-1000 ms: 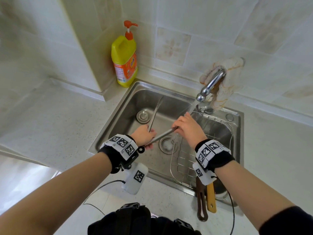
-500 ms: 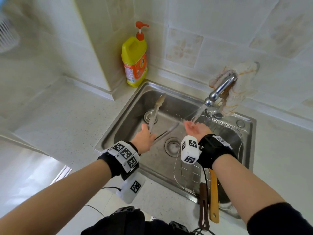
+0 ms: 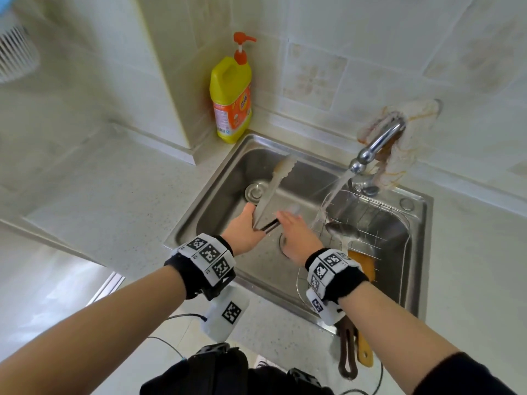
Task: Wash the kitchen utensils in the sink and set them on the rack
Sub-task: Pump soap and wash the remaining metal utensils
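Steel sink (image 3: 211, 195), tap (image 3: 376, 146) running: left hand (image 3: 242, 232) grips tongs (image 3: 271, 192) at hinge end, right hand (image 3: 299, 238) straight-fingered against lower arm. Risk: wet tongs slipping from grip.

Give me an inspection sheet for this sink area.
Surface: speckled counter around a steel sink.
Job's things: tongs held over the basin; ladle and spatula lie in the rack on the sink's right side.
Clutter: soap bottle in the corner.
Hands: left hand grips the tongs; right hand open beside them, near the stream.
Cables: thin cable below the left wrist.
Surroundings: tiled wall; faucet running.
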